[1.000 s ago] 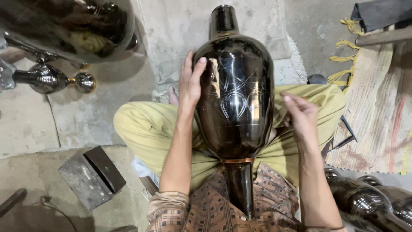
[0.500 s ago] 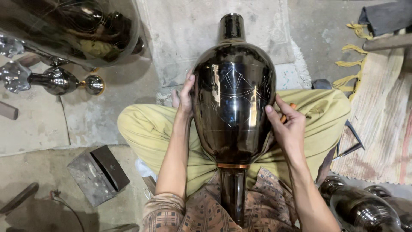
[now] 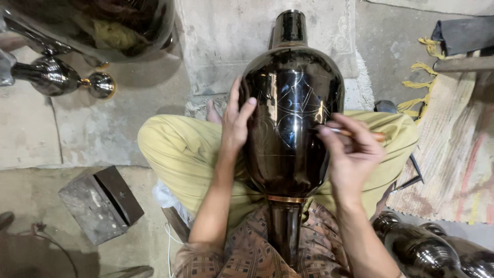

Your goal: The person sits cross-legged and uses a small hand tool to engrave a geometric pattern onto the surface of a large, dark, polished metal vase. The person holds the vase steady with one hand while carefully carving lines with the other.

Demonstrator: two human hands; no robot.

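Right hand (image 3: 352, 154) now pressing tool (image 3: 355, 134) to vase (image 3: 290, 118).

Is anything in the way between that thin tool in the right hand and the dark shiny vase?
Nothing visible. The right hand holds the thin tool with its tip at the vase surface, and the left hand lies flat on the vase's other side, clear of it.

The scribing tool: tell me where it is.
In the head view, the scribing tool sits in the right hand, its tip against the dark vase resting across the lap.
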